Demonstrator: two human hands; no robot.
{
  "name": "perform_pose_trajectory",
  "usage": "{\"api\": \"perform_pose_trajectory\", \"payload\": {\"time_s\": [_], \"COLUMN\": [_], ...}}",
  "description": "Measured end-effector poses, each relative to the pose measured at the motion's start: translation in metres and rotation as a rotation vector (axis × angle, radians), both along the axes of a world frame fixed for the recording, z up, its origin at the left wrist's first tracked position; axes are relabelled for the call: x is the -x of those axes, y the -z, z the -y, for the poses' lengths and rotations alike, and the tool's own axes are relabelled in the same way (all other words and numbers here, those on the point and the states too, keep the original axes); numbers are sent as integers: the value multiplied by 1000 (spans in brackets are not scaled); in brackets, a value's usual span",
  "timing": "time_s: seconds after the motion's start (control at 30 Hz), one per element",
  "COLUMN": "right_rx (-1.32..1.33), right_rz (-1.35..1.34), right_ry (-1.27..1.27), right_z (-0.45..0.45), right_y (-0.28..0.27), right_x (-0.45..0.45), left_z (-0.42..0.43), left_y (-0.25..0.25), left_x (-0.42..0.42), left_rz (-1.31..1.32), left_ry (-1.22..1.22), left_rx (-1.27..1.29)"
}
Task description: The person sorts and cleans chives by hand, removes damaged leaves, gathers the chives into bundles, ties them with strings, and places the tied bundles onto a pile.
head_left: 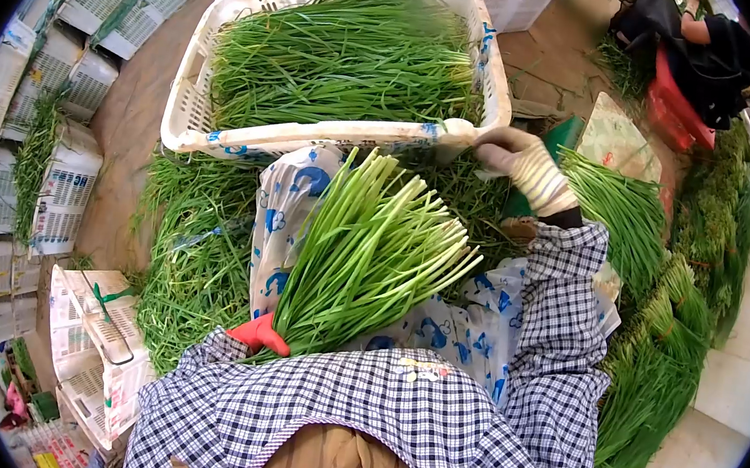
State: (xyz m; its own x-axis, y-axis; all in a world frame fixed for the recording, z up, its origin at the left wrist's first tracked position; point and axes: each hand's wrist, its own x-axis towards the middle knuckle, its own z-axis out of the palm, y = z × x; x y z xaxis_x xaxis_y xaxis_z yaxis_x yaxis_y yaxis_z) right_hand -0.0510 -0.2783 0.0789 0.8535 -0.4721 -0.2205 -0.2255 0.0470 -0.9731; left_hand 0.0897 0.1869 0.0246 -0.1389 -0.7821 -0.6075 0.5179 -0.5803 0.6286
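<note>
My left hand (262,334), in a red glove, is closed around the lower leafy end of a bunch of garlic chives (368,252). The bunch lies slantwise in front of my chest, its pale cut stems fanned toward the upper right. Reaching forward, my right hand (526,165) wears a striped glove with grey fingers. It is bent downward beside the near right corner of a white plastic crate (312,132); its fingers are blurred, so their grip is unclear. More chives (348,58) lie lengthwise inside that crate.
Loose chive leaves (198,261) are heaped at my left. Tied chive bundles (661,383) line the right side, with another bunch (615,214) beside my right forearm. White crates (94,342) stand along the left. At the far right, a person (696,48) is near a red tub (676,106).
</note>
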Motion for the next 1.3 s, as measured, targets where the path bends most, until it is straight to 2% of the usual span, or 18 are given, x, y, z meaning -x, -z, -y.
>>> {"api": "perform_pose_trajectory", "payload": {"time_s": [0.07,0.13,0.2,0.23,0.33,0.4,0.47,0.6,0.63,0.7,0.73,0.77,0.8,0.93,1.07,1.13,1.2,1.3], "right_rx": [327,435,318,160,-212,-76,-125,30,17,-50,-114,-33,69,140,79,12,-201,-232], "right_rz": [121,-296,-461,-223,-158,-191,-77,-134,-97,-63,-31,88,22,-43,125,-3,-38,12], "right_ry": [-302,-489,-642,-653,-504,-550,-583,-655,-648,-662,-671,-804,-829,-790,-758,-731,-651,-554], "right_z": [-16,-41,-61,-66,-75,-72,-70,-66,-63,-66,-69,-74,-73,-78,-81,-82,-85,-83], "right_y": [1,-6,-3,22,36,36,28,-1,23,29,27,11,24,24,26,26,17,31], "right_x": [-21,-45,-63,-63,-64,-66,-68,-79,-85,-86,-87,-84,-84,-80,-73,-70,-63,-48], "left_z": [4,6,7,8,8,9,3,3,3,2,1,-1,-1,2,7,6,4,3], "left_y": [0,-1,-3,-6,-8,-7,13,13,11,10,9,10,10,10,11,13,15,16], "left_x": [-1,-2,-1,1,1,2,-4,-10,-10,-9,-9,-7,-7,-7,-7,-6,-5,-4], "left_rz": [-2,6,10,12,20,36,-4,-53,-57,-78,-85,-98,-104,-118,-124,-133,-144,-164], "left_ry": [13,22,28,28,21,17,80,71,69,58,54,45,43,37,20,14,10,6], "left_rx": [-3,-2,-2,-3,-10,-19,36,39,31,21,17,14,14,23,43,54,58,48]}}
